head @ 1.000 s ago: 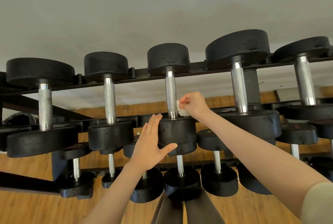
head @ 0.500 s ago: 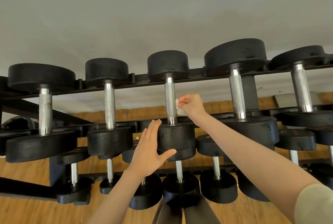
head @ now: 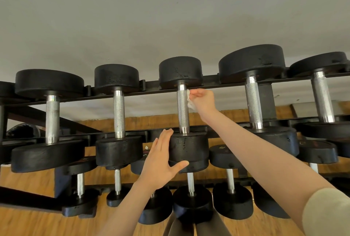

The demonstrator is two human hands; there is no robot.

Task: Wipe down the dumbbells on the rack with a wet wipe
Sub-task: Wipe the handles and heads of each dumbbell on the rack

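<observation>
A black rack (head: 231,83) holds a row of black dumbbells with knurled steel handles. My right hand (head: 203,101) pinches a small white wet wipe (head: 190,101) against the upper right side of the middle dumbbell's handle (head: 183,109). My left hand (head: 162,161) lies flat with straight fingers against the left side of that dumbbell's near head (head: 189,147), thumb under it. The far head (head: 180,70) sits on the back rail.
Neighbouring dumbbells hang close on both sides: a smaller one (head: 119,114) to the left, a larger one (head: 253,101) to the right. A lower tier of small dumbbells (head: 191,201) sits beneath. A grey wall rises behind; wood floor lies below.
My right hand with the wipe has slid up the handle from near the lower head to just below the far head. My left hand has stayed on the near head.
</observation>
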